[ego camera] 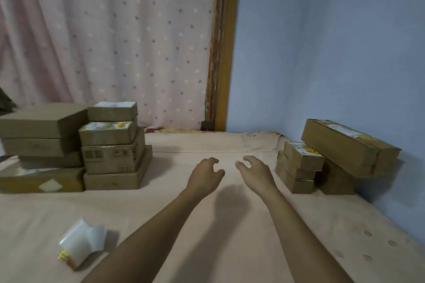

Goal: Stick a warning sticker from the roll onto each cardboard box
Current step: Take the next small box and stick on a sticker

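Reaching forward over the peach-coloured bed (174,163), the left hand (204,174) and the right hand (255,172) hover side by side, their fingers (213,160) loosely curled and holding nothing. The curled white strip of warning stickers with yellow print (81,242) lies on the sheet near the left forearm, well apart from both hands. A stack of brown cardboard boxes (112,156) stands to the left and a pile of brown cardboard boxes (301,158) to the right. Yellow labels show on the right pile and on one left box. The step in hand looks like fetching the next unlabelled box. It is best lifted off the top with both hands so the stack stays put, then set flat near the strip before peeling.
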`<state>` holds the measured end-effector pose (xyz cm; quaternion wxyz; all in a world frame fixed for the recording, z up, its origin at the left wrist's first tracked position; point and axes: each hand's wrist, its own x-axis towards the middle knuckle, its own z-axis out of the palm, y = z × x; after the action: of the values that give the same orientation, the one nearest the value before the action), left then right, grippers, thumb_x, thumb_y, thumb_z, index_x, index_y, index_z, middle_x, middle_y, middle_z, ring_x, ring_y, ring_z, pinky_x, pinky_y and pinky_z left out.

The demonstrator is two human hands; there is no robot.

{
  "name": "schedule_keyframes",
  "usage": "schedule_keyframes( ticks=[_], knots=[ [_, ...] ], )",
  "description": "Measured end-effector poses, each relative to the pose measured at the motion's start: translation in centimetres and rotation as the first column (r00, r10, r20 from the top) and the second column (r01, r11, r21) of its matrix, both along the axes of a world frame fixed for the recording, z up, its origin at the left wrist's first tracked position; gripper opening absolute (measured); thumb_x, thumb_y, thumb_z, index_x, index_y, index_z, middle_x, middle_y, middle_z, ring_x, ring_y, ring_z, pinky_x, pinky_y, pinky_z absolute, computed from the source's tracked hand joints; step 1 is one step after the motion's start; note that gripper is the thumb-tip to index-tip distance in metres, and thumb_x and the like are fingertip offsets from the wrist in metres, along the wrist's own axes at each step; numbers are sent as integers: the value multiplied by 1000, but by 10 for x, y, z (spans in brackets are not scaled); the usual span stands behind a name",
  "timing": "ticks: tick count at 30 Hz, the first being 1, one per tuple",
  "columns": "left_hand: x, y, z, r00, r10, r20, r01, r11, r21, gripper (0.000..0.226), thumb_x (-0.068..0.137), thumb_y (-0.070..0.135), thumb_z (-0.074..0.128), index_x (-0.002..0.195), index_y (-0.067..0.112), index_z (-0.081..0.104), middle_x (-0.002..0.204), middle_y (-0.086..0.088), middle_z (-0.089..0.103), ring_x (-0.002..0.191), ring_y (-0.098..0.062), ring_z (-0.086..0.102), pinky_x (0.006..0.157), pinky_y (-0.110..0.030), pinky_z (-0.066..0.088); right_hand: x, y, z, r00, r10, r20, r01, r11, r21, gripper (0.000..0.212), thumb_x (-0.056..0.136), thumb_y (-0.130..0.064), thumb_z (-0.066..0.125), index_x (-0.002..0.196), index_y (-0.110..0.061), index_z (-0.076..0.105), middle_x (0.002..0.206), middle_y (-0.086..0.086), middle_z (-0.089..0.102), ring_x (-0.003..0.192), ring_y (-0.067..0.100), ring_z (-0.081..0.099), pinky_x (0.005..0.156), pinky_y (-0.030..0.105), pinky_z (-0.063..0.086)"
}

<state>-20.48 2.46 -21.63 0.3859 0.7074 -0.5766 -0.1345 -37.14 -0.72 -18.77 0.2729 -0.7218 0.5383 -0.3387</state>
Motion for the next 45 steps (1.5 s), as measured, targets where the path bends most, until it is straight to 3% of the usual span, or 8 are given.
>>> schedule_keyframes(
  ticks=[6, 12, 17, 20, 25, 31, 37, 45],
  knots=[
    [106, 60, 31, 983, 160, 92, -155, 986, -60, 50, 94, 34, 61, 138, 13, 55, 139, -7, 57, 122, -25, 57, 99, -38, 49, 107, 34, 24, 977, 186, -106, -196, 977, -87, 55, 101, -47, 52, 149, -20, 49, 155, -1, 48, 141, 22, 45, 112, 38, 38],
    [192, 106, 52, 947, 296, 124, -285, 953, -100, 21, 90, 37, 57, 97, 19, 66, 98, 1, 67, 87, -17, 65, 78, -42, 59, 197, 63, 42, 939, 315, -136, -328, 940, -88, 54, 101, -45, 52, 150, -23, 46, 157, -1, 45, 141, 23, 45, 112, 40, 39],
    [247, 124, 77, 916, 384, 119, -362, 916, -173, 29, 93, 28, 59, 118, 14, 64, 115, 1, 65, 99, -17, 62, 84, -42, 57, 252, 74, 54, 919, 371, -132, -385, 917, -102, 57, 99, -50, 51, 150, -23, 48, 156, -2, 48, 141, 23, 45, 113, 41, 40],
    [272, 122, 91, 906, 413, 88, -394, 903, -173, 41, 93, 31, 57, 129, 12, 58, 126, -3, 57, 106, -21, 58, 90, -43, 54, 272, 74, 61, 908, 403, -114, -416, 901, -125, 50, 101, -45, 53, 144, -20, 52, 150, -1, 53, 137, 23, 48, 103, 36, 40],
    [302, 107, 101, 906, 421, 40, -409, 897, -171, 47, 87, 33, 58, 131, 15, 55, 127, -5, 56, 117, -24, 52, 95, -45, 50, 299, 59, 67, 908, 412, -79, -419, 900, -123, 45, 100, -44, 54, 139, -21, 53, 141, -2, 57, 129, 21, 53, 91, 32, 41],
    [322, 76, 112, 910, 414, 0, -410, 902, -135, 64, 91, 32, 58, 147, 6, 40, 144, -15, 44, 130, -32, 45, 105, -48, 45, 323, 30, 79, 918, 396, 29, -394, 917, -60, 62, 101, -43, 54, 155, -19, 36, 157, 0, 44, 141, 22, 44, 98, 31, 36],
    [335, 41, 114, 899, 434, -61, -438, 886, -152, 62, 93, 30, 57, 147, 6, 37, 145, -13, 39, 130, -30, 43, 104, -46, 46, 348, 3, 83, 917, 388, 98, -388, 921, -14, 56, 103, -41, 52, 151, -14, 37, 153, 4, 47, 135, 23, 47, 90, 30, 34],
    [351, 22, 111, 874, 479, -79, -485, 869, -100, 61, 90, 36, 57, 141, 6, 40, 138, -16, 45, 120, -34, 51, 96, -51, 52, 378, -17, 76, 888, 411, 207, -426, 904, 30, 55, 99, -46, 53, 148, -22, 43, 146, -3, 51, 131, 20, 48, 94, 35, 40]
  ],
)
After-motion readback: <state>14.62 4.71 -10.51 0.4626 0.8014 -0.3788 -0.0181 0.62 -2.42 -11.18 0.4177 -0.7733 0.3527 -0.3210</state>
